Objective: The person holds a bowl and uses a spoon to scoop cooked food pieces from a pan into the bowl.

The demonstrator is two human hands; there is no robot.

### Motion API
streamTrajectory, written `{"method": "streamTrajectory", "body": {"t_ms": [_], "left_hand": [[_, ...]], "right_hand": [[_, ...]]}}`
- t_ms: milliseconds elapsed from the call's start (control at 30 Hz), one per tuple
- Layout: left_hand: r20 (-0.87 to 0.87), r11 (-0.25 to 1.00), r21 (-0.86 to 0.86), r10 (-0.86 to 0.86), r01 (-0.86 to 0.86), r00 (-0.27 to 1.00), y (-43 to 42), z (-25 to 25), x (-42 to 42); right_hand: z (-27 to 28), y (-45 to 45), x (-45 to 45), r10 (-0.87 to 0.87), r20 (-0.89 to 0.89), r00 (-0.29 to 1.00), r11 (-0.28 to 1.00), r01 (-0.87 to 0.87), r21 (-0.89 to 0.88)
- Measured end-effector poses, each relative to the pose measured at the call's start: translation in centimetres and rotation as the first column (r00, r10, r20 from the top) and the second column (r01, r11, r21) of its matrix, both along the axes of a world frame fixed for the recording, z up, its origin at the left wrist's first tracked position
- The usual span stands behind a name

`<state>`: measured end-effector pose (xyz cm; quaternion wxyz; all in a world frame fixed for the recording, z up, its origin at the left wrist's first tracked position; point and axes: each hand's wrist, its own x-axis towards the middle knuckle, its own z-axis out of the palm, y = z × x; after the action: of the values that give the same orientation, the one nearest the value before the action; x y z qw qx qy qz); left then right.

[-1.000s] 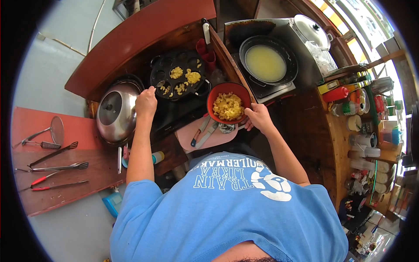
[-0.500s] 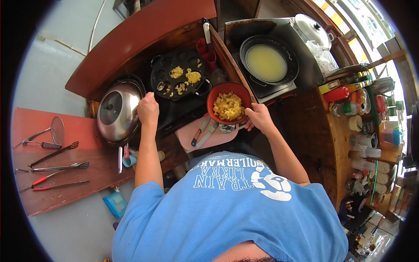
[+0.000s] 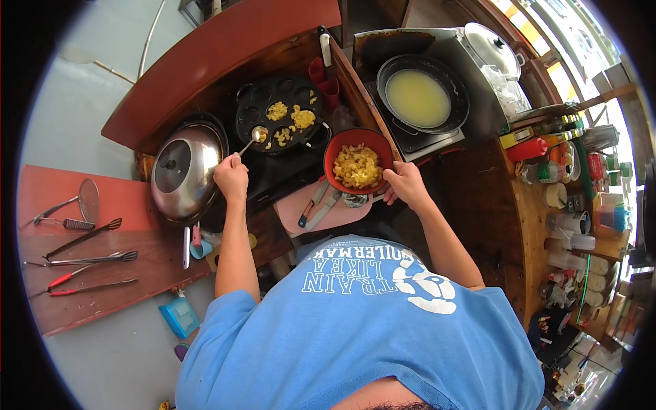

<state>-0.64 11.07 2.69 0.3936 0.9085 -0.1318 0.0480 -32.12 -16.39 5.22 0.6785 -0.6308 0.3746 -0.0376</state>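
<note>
My left hand is closed round the handle of a metal spoon, whose bowl is over the near left side of a black pan with round hollows. Small yellow chunks lie in several hollows and between them. On the right, my right hand grips the rim of a red bowl with a dark edge. A heap of yellow chunks fills much of that bowl. Some of my right fingers are hidden under the bowl's side.
A large lidded pan sits left of the hollowed pan. Two knives lie on a pink cutting board. Yellowish liquid fills a black frying pan at the back right. Tongs and a strainer rest on the left shelf.
The spoon's bowl has risen and shifted slightly right within the hollowed pan, and its handle now shows clearly. My left hand has turned a little. My right hand and the bowl stay put.
</note>
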Motion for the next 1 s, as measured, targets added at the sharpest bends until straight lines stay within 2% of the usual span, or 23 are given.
{"method": "streamTrajectory", "body": {"t_ms": [167,233,267,333,533,667,833,967,1000], "left_hand": [[0.096,0.987,-0.019,-0.156,0.159,0.983,-1.0,2.8,-1.7],[0.456,0.974,0.172,-0.209,0.145,0.865,-1.1,2.2,-1.1],[0.456,0.975,0.172,-0.208,0.143,0.865,-1.1,1.9,-0.7],[0.363,0.932,0.343,-0.248,0.119,0.898,-1.2,1.1,0.2],[0.361,0.897,0.414,-0.321,0.158,0.876,-2.0,0.2,0.1],[0.286,0.897,0.395,-0.327,0.200,0.901,-1.5,1.2,-1.0],[0.303,0.957,0.174,-0.276,0.232,0.912,-0.9,2.7,-2.5],[0.283,0.950,0.131,-0.309,0.283,0.908,-0.9,3.7,-3.3],[0.334,0.948,0.191,-0.308,0.256,0.891,-0.9,3.7,-3.2]], "right_hand": [[0.2,0.0,0.0,-0.006,0.018,1.000,1.000,0.006,0.002],[0.1,0.0,0.0,-0.007,0.012,1.000,1.000,0.007,0.002],[0.1,0.0,0.0,-0.009,0.006,1.000,1.000,0.009,0.002],[0.2,0.0,0.0,-0.004,0.003,1.000,1.000,0.004,-0.002],[0.3,0.1,0.0,-0.005,0.003,1.000,1.000,0.005,-0.005],[0.1,0.0,-0.1,-0.007,0.005,1.000,1.000,0.007,-0.019],[0.2,0.0,-0.1,-0.008,0.011,1.000,1.000,0.008,-0.020],[0.0,-0.1,-0.1,0.001,0.007,1.000,1.000,-0.001,-0.016],[0.0,-0.1,-0.1,0.002,0.007,1.000,1.000,-0.002,-0.014]]}}
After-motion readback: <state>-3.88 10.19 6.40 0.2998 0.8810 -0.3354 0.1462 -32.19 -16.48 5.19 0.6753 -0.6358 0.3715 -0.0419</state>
